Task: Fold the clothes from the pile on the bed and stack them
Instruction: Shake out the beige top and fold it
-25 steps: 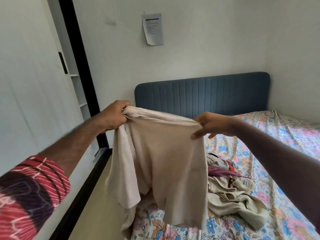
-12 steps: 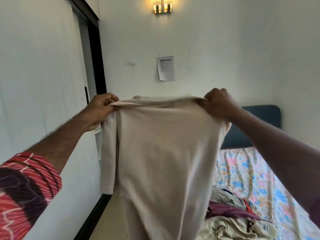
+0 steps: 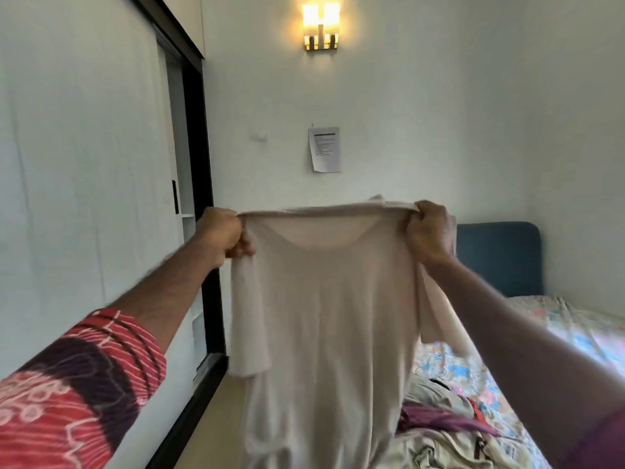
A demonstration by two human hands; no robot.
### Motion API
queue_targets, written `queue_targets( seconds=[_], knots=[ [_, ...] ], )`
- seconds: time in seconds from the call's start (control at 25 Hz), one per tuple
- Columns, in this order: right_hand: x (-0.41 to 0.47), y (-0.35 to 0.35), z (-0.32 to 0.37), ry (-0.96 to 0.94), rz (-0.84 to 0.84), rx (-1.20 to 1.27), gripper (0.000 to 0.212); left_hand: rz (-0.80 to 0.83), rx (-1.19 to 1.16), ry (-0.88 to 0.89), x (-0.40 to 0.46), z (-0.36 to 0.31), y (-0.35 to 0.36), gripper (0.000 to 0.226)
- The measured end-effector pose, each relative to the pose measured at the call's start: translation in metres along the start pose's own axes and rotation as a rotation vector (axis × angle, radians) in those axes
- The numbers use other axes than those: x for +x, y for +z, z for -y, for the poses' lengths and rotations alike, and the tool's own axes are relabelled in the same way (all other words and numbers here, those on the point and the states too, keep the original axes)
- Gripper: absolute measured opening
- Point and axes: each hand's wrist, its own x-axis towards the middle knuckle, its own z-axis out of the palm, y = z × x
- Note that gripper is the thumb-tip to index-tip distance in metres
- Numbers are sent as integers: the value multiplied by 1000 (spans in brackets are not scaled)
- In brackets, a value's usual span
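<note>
Head view, looking forward over both outstretched arms: a cream shirt (image 3: 324,299) hangs full length in the air, stretched flat between the two hands at about chest height in front of the wall; the left hand (image 3: 223,236) has its grip closed on the left shoulder of the garment, fingers curled into the cloth; the right hand (image 3: 427,231) has its grip closed on the right shoulder, the top edge bunched over its knuckles; one sleeve drops down each side, below the hands; the body of the shirt falls past the bottom edge of the frame. Behind and below it to the right, the pile of clothes (image 3: 446,431) lies on the bed (image 3: 558,333), with a purple piece and beige cloth showing, on a flowered sheet; a blue headboard (image 3: 500,258) stands against the wall; a lit wall lamp (image 3: 320,27) glows above a sheet of paper (image 3: 324,148) pinned to the wall.
</note>
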Motion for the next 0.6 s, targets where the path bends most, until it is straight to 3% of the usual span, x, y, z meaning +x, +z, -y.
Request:
queue_targets(
  seconds=[0.08,0.12,0.24,0.32,0.6],
  knots=[
    [-3,-2,14,-164,-89,110,36,-66,-89,165,-5,-10,3,27],
    [-6,-3,21,-272,-97,107,42,-47,0,302,-12,-15,2,36],
    [-6,-12,38,-579,-107,-25,71,42,358,647,-24,-23,5,92],
    [-5,-27,54,-630,-170,-122,84,-111,538,799,-28,-30,6,109],
    [8,-111,100,-688,-426,-242,79,-443,505,1118,-69,-95,-23,89]
  ],
)
